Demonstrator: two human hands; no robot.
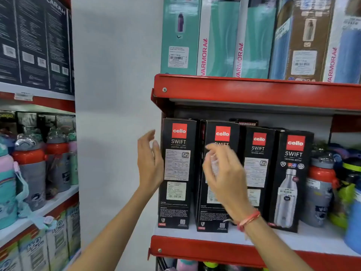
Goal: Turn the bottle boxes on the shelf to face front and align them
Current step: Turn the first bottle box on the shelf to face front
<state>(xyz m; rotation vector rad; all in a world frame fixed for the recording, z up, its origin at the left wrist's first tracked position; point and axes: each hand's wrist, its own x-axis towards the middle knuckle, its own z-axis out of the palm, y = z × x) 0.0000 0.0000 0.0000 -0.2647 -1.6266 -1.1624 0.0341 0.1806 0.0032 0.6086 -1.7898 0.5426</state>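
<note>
Red-edged shop shelving fills the frame, with a bare white wall panel running down the centre-left. On the middle shelf (254,241), right of centre, four black bottle boxes are stood upright in a row: the leftmost box (178,173), the second box (218,216) and the third box (256,167) are turned label-side out, while only the fourth box (293,178) shows its bottle picture. The row is stepped, each box set a little further back toward the right.

Loose bottles (320,188) are crowded just beside the fourth box at centre right, so a box swung wide could be knocked into them. Little headroom is left under the upper shelf (254,92); a box must be drawn forward before turning, and the tall, narrow shapes are judged easy to tip over the front lip.

The left hand (149,165) is held open, flat beside the leftmost box's outer edge; contact cannot be told. The right hand (224,173), blurred, is spread loosely before the second box, gripping nothing visible.
</note>
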